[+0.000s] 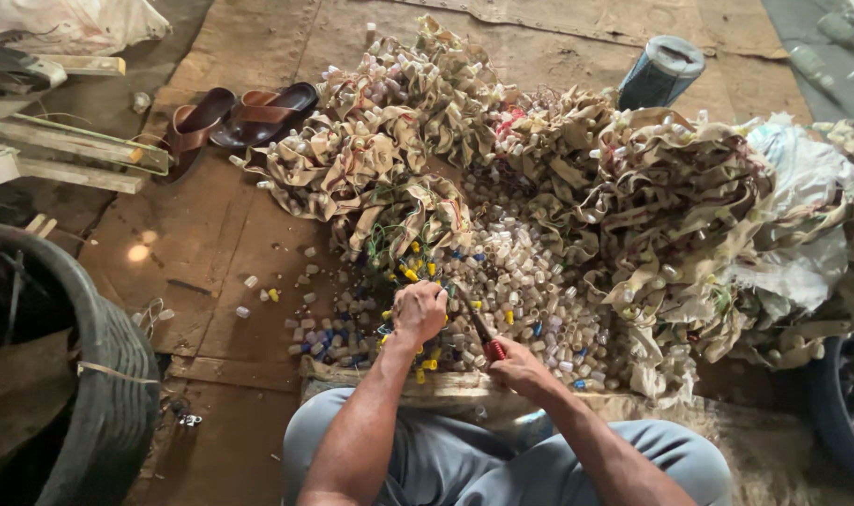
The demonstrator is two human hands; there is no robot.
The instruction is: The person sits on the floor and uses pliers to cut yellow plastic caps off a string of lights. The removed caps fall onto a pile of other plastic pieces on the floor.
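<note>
Low in the middle of the frame, the person sits on the floor with grey-trousered knees apart. The left hand [419, 312] is clenched into a fist over something small that I cannot make out. Just to its right, the right hand [519, 367] grips the red handle of a cutting tool [481, 330], whose dark blade slants up and left toward the left fist.

Both hands hover over a heap of small caps [530, 281] spread across the centre of the frame. They are short, stubby cylinders, mostly dull white or cream, with a scatter of yellow and blue ones nearest the hands. A few strays lie apart on the cardboard sheet [211, 234], left of centre.

Behind the caps, across the upper middle and right, lie tangled bundles of tan strips [671, 187], crumpled and studded with more of the pale caps.

A pair of brown sandals [244, 117] lies at the upper left, a spool of dark thread [659, 71] stands at the upper right, and a black tyre [99, 375] fills the lower left corner.
</note>
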